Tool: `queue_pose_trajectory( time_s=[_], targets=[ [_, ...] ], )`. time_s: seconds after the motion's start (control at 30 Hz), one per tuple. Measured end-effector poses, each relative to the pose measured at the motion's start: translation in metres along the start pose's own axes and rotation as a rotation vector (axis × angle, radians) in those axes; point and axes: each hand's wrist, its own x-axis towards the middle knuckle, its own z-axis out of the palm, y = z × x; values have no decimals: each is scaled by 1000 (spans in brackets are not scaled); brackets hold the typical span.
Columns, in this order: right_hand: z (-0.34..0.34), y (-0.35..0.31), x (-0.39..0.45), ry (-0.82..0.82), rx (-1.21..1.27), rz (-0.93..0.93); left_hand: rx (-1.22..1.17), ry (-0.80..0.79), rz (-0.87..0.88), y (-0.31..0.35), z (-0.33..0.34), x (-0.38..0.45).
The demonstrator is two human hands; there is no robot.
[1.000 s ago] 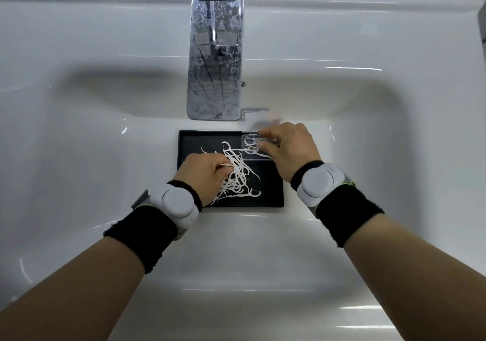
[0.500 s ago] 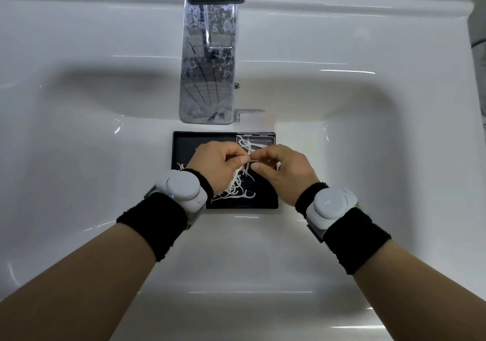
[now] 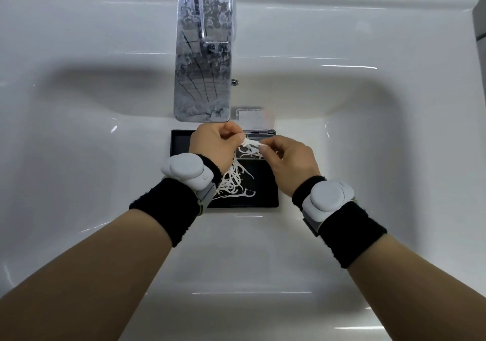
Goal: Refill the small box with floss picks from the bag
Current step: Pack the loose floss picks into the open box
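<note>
A black tray (image 3: 263,198) lies in the white sink basin under the tap. A loose heap of white floss picks (image 3: 235,183) is spread on it. At the tray's far right corner stands a small clear box (image 3: 249,154) with its lid (image 3: 253,118) tipped up behind it. My left hand (image 3: 214,144) and my right hand (image 3: 286,161) meet just above the box, and both pinch a small bunch of white floss picks (image 3: 252,144) between fingertips. No bag is in view.
A tall chrome tap (image 3: 205,59) rises right behind my hands, its spout overhanging the tray's far edge. The white sink (image 3: 79,172) surrounds the tray, with sloped walls left and right. Black wristbands with white devices sit on both wrists.
My left hand left the heap with picks and rose to the box. My right hand came off the box and now pinches the same bunch above it.
</note>
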Motion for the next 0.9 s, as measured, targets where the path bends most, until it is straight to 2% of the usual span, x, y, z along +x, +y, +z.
queue_pose_trajectory(
  time_s=[0.3, 0.6, 0.9],
  targets=[
    [2, 9, 13, 2, -156, -76, 394, -71, 173, -19, 3, 12],
    [2, 11, 14, -8, -190, -97, 622, -157, 279, -17, 7, 10],
    [5, 17, 12, 4, -225, -44, 522, -113, 215, -17, 14, 11]
  ],
)
